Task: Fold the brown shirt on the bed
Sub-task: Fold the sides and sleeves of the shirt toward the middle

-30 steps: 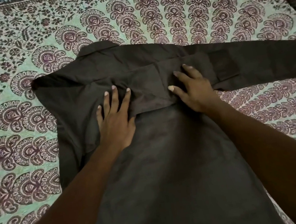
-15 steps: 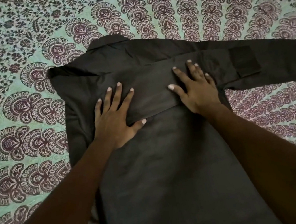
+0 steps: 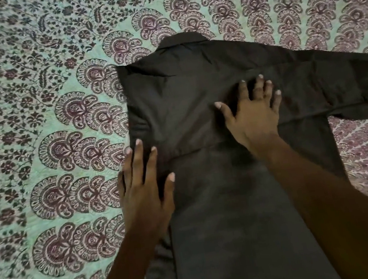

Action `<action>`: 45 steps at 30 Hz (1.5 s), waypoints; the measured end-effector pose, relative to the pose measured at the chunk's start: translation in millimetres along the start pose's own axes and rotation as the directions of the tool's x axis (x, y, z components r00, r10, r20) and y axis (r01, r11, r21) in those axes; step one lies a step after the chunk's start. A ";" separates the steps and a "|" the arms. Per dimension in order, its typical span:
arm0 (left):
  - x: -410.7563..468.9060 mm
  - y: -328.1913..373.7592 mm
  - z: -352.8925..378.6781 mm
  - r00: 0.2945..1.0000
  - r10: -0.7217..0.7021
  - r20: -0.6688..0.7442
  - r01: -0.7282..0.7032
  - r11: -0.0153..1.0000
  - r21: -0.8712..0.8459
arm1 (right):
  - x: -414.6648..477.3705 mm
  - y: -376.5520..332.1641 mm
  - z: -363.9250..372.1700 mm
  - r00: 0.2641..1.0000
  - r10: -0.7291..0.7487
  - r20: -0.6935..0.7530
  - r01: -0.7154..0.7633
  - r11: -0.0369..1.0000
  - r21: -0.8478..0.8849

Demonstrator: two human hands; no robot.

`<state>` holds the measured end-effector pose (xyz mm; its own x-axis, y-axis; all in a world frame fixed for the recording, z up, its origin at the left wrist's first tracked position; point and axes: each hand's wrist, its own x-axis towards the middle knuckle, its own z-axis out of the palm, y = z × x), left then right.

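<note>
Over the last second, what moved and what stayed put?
The left hand slid left and toward the person, from the middle of the shirt to its left edge. The right hand stays pressed flat on the folded-in sleeve; the other sleeve stays stretched out right.

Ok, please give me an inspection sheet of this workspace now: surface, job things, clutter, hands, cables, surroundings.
Surface: bed cover, green with maroon paisley print, under everything.
Job's things: brown shirt lies flat, collar far from the person; folded sleeve lies across the body; other sleeve stretches out right.
Clutter: nothing seen.
Hands: left hand flat on the shirt's left edge; right hand spread flat on the folded sleeve.
Cables: nothing seen.
Surroundings: nothing seen beyond the bed.
</note>
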<state>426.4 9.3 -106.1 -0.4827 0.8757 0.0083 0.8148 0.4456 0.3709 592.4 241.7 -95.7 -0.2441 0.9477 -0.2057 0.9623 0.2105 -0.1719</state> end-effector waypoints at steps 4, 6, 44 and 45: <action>-18.2 -32.0 4.2 0.994 0.047 0.098 -0.053 0.997 0.058 | -1.6 -62.9 -0.2 0.945 -0.303 -0.123 0.315 0.945 0.093; -20.9 -35.5 7.3 0.993 0.057 0.099 -0.070 0.989 0.128 | 4.1 -101.3 -1.9 0.910 -0.378 -0.168 0.408 0.888 0.213; -13.1 -38.3 10.0 0.994 0.053 0.092 -0.064 0.991 0.121 | 7.1 -83.5 46.4 0.847 -0.530 -0.022 0.520 0.838 -0.168; -13.8 -38.3 10.2 0.994 0.053 0.093 -0.064 0.991 0.120 | 8.2 -84.2 44.8 0.855 -0.518 0.000 0.510 0.842 -0.177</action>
<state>405.1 -18.0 -129.9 -0.4071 0.9115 -0.0581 0.8765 0.4078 0.2558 504.0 221.1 -126.1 -0.7073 0.7015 -0.0874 0.7069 0.7029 -0.0790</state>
